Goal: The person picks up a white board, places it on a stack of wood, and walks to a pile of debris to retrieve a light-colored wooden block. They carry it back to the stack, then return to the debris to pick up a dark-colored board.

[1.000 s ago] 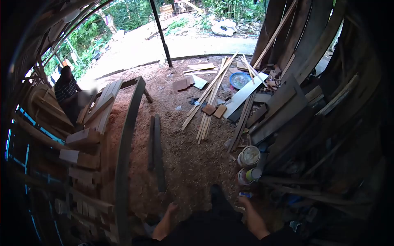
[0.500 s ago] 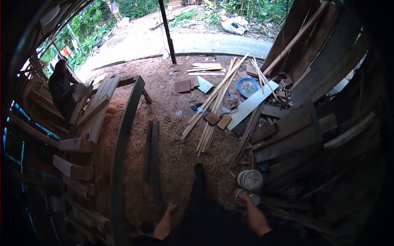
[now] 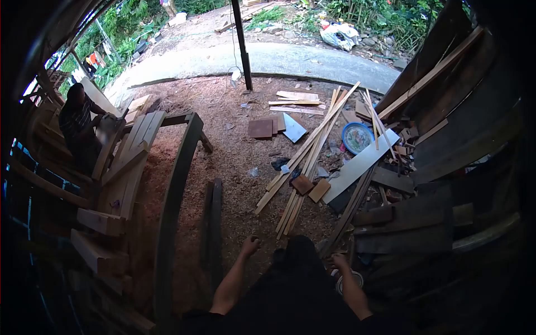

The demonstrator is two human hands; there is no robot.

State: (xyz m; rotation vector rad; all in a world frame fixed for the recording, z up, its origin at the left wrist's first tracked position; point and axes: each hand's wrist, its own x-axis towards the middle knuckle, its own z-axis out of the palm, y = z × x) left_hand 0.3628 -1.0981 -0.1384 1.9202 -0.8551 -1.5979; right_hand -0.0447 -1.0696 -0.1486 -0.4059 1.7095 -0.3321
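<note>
My left hand (image 3: 250,245) hangs in front of my body at the left, its fingers curled in. Whatever it may hold is too small and dark to make out. Lower right, my right hand (image 3: 338,261) has its fingers bent, and its contents do not show either. Under my right forearm stands a pale round bucket (image 3: 358,279), partly covered by the arm. Ahead of my hands, long thin wood strips (image 3: 304,162) lie crossed on the ground, with two brown wood blocks (image 3: 302,185) beside them.
A long dark beam (image 3: 176,184) runs along the left. Beyond it, a person (image 3: 81,125) is at a bench of planks (image 3: 131,162). At right lie a white board (image 3: 360,164), a blue basin (image 3: 357,137) and scrap wood. A dark post (image 3: 242,50) stands ahead.
The view has moved forward, so the strips and bucket appear lower. My left hand has risen. My right hand, earlier at a small can, is now away from it; the can is out of sight.
</note>
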